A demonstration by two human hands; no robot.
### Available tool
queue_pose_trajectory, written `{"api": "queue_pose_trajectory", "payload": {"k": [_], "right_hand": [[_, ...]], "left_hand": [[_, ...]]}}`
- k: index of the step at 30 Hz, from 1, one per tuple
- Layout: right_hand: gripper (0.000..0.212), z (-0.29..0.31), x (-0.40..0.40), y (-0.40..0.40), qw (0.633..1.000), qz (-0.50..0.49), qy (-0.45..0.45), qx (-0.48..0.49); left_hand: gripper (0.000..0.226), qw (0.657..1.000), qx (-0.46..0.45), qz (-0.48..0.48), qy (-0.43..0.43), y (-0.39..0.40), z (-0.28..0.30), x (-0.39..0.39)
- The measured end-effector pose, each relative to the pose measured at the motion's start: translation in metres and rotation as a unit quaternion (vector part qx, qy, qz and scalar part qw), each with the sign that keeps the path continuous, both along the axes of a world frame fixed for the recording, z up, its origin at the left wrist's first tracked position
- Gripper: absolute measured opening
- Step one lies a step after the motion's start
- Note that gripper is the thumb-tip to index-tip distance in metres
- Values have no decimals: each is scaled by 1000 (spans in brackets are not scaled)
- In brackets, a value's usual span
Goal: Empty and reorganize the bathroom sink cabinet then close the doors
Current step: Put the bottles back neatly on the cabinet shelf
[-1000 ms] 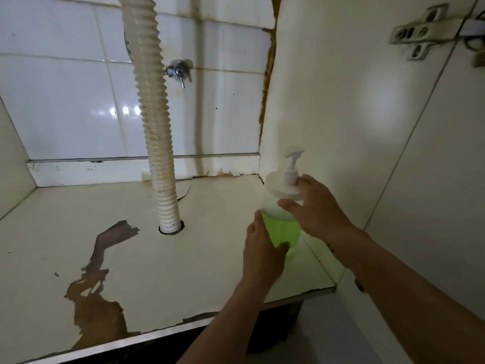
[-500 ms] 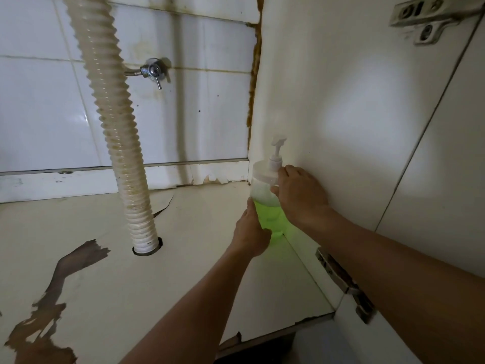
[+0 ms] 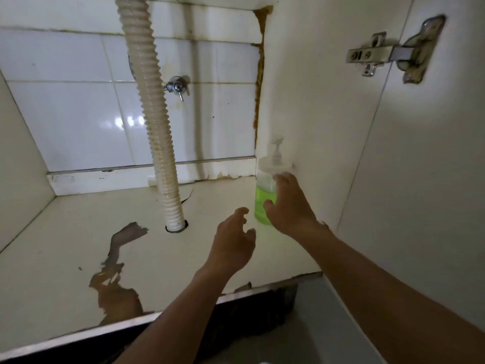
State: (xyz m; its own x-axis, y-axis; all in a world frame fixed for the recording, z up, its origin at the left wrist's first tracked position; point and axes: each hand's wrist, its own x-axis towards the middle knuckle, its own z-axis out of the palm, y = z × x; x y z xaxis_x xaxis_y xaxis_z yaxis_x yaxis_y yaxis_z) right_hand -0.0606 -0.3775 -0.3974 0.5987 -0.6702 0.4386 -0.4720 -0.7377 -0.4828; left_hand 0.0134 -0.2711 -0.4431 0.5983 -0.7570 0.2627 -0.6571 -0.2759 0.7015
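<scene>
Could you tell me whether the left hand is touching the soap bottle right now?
Apart. The head view shows bare cabinet floor between the open left hand and the soap bottle.

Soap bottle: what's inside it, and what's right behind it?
The soap bottle holds green liquid in its lower part, clear above. Behind it are the cabinet's right wall and back corner. The right hand covers its right side.
</scene>
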Motion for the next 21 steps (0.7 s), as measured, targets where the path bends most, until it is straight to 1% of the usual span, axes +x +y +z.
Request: {"api": "queue_pose_trajectory", "payload": {"k": [1,3,4,5,7,9,11,13,15,16,18,19,21], "right_hand": [[46,-3,-13,12,999,17,-39,16],[34,-12,-43,34,994,48,-92,35],[30,-16,-52,37,993,58,-97,36],[28,-22,-63,43,994,68,-80,38],[28,-35,-83,50,994,97,15,56],[33,-51,-103,51,977,122,155,86],[38,-68,-122,53,935,143,306,105],[49,-84,-134,60,881,168,415,150],[66,-97,-140,71,840,186,473,189],[74,-102,-141,75,831,192,488,184],[85,-110,-141,82,832,189,495,166],[88,-113,-140,86,835,189,490,162],[84,-122,-137,96,844,209,470,151]], "left_hand": [[37,1000,-21,11,7,9,-2,-4],[27,999,-28,21,21,32,-7,-17],[24,1000,-14,17,16,36,-9,-19],[22,1000,13,7,5,45,-13,-24],[23,995,89,-23,-41,61,-23,-34],[27,979,179,-70,-75,77,-38,-42],[31,952,265,-117,-99,92,-54,-49],[34,929,327,-144,-99,108,-66,-50],[38,903,386,-176,-72,122,-73,-48],[43,884,420,-196,-59,129,-76,-47],[58,851,479,-208,-50,143,-81,-46],[68,844,495,-197,-59,151,-85,-47],[82,853,493,-150,-84,167,-98,-52]]}}
